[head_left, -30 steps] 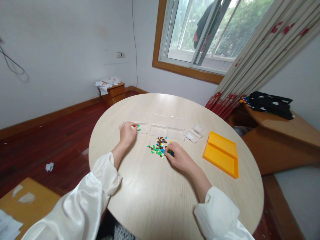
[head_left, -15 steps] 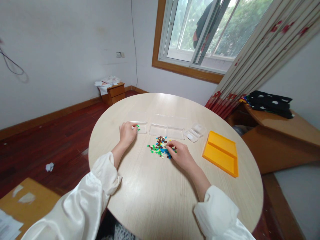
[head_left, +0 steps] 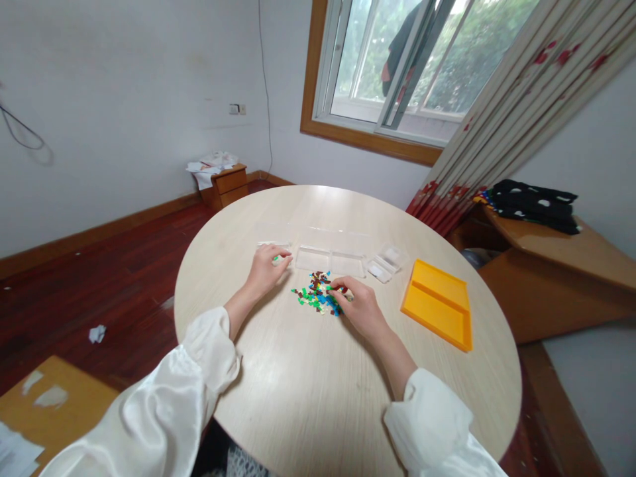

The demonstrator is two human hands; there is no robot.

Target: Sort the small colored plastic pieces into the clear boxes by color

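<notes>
A loose pile of tiny plastic building bricks [head_left: 318, 299] in green, brown, blue and cream lies mid-table. Over the pile's right side, my right hand [head_left: 358, 303] pinches with thumb and forefinger; a small green brick [head_left: 328, 288] shows at the fingertips. My left hand [head_left: 265, 271] hovers up and left of the pile, its thumb and forefinger apart with nothing visible held. Behind it is a clear plastic box [head_left: 272, 244], mostly covered by the hand, with a bit of green inside. To its right stands a clear two-part box [head_left: 315, 257].
A smaller clear case [head_left: 385, 263] lies open right of the boxes. Farther right is a yellow two-section tray [head_left: 437, 298]. The round wooden table [head_left: 308, 377] carries all of these. A side desk [head_left: 591, 258] with folded black cloth stands at the right.
My left hand has moved right, away from the clear box, and its fingers have parted. My right hand stays at the pile, with a green brick now showing at its fingertips.
</notes>
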